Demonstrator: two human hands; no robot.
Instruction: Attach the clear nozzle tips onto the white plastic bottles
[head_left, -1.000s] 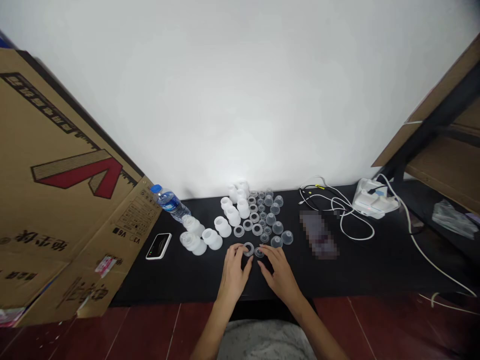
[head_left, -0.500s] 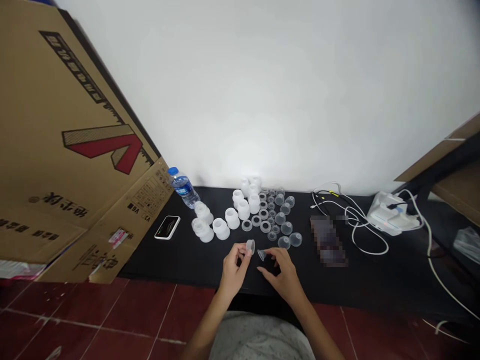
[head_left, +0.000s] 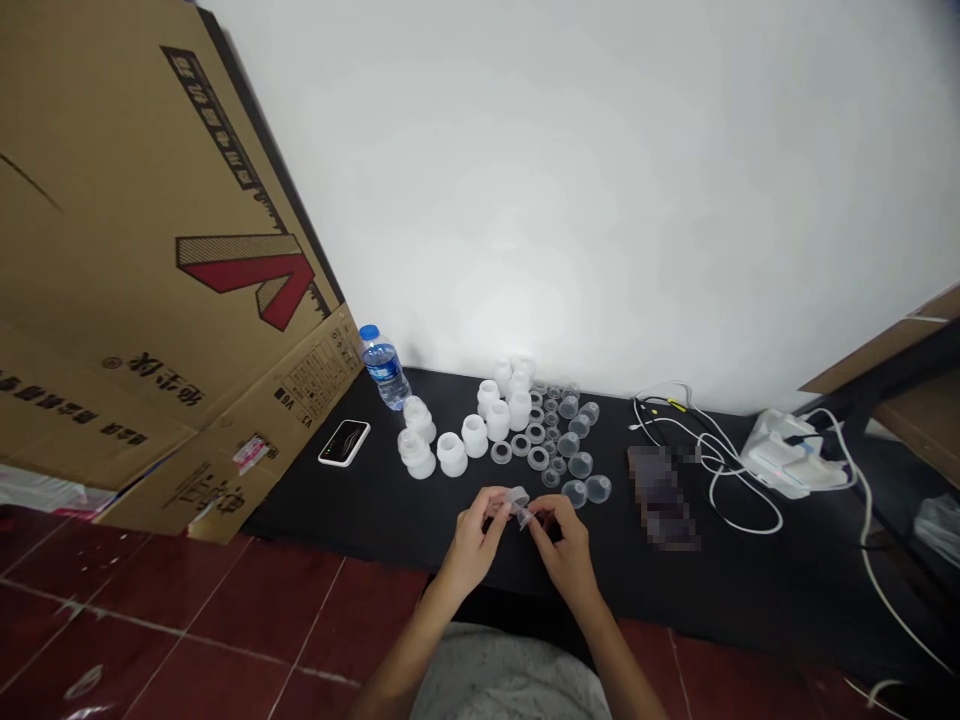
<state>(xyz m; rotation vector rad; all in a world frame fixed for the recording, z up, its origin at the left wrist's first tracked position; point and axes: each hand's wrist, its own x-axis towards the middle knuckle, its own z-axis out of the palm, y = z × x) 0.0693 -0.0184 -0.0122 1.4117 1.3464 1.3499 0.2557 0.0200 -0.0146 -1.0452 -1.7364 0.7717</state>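
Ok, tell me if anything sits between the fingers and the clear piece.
Nothing visible does: the left hand and right hand grip the clear piece directly.

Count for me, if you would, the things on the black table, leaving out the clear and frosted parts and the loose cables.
Plastic water bottle: 1
Smartphone: 1
Blurred object: 1
White corded device: 1
Total: 4
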